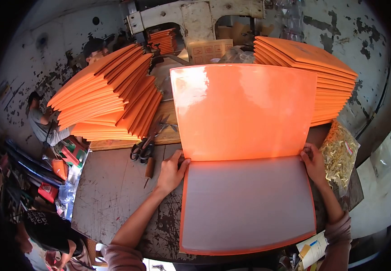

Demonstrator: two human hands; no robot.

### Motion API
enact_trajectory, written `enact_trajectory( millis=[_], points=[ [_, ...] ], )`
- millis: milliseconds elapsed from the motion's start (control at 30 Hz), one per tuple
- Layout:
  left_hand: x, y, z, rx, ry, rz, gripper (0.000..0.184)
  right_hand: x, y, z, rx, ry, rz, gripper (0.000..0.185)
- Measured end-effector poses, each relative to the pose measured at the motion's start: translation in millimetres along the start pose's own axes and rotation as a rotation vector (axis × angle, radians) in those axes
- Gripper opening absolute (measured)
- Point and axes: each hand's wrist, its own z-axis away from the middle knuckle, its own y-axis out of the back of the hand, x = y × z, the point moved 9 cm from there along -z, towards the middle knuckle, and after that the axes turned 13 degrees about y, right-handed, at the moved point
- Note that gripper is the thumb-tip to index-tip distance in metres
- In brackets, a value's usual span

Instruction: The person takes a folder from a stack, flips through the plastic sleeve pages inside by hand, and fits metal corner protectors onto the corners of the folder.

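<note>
An orange folder (245,113) stands opened in front of me, its glossy upper cover raised and its greyish lower panel (249,203) lying toward me with an orange border. My left hand (173,172) is closed on the folder's left edge near the fold, thumb on the inner side. At the opposite edge, also by the fold, my right hand (313,163) pinches the folder with bent fingers. Black-handled scissors (143,150) and a wooden-handled awl (149,170) lie on the worktable (109,189) to the left of my left hand.
Tall stacks of orange folders stand at the left (109,95) and the right (308,63). A clear bag of gold-coloured metal pieces (340,156) lies by my right hand. A heavy machine frame (195,20) rises behind. Other people sit at the left (42,117) and lower left (51,235).
</note>
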Motion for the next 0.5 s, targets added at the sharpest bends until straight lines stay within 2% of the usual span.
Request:
enact_trajectory(
  millis=[100, 200, 267, 300, 333, 367, 400, 433, 467, 500],
  points=[
    [-1.4, 6.3, 1.5, 0.083, -0.005, -0.042, 0.021, -3.0, 1.5, -0.6, 0.021, -0.014, -0.008, 0.026],
    [4.6, 29.2, 5.1, 0.27, -0.129, 0.157, 0.02, -1.2, 15.0, 3.8, 0.033, -0.036, 0.057, 0.029],
    [21.2, 56.1, 14.2, 0.338, -0.156, 0.279, 0.019, -33.0, 38.1, -5.2, 0.203, 0.075, 0.037, 0.028],
    [47.0, 75.9, 26.0, 0.363, -0.198, 0.348, 0.019, -49.3, 51.0, -8.2, 0.321, 0.083, -0.104, 0.023],
    [72.8, 99.4, 43.6, 0.436, -0.24, 0.318, 0.022, -86.2, 60.6, -13.3, 0.347, 0.174, -0.039, 0.02],
    [100.4, 123.2, 69.2, 0.605, -0.325, 0.179, 0.026, -125.4, 71.0, -16.2, 0.369, 0.265, 0.023, 0.017],
    [109.3, 148.3, 94.2, 0.782, -0.493, 0.177, 0.028, -157.7, 81.5, -15.2, 0.379, 0.37, 0.06, 0.014],
    [141.5, 166.0, 127.2, 0.785, -0.784, 0.144, 0.03, -190.0, 91.6, -11.4, 0.376, 0.48, 0.141, 0.017],
    [145.5, 182.0, 154.7, 0.667, -0.907, 0.308, 0.036, -218.3, 102.3, -2.8, 0.435, 0.681, -0.036, 0.021],
    [149.5, 198.1, 182.4, 0.534, -1.025, 0.465, 0.042, -236.1, 121.8, 9.1, 0.524, 0.658, -0.048, 0.024]
  ],
)
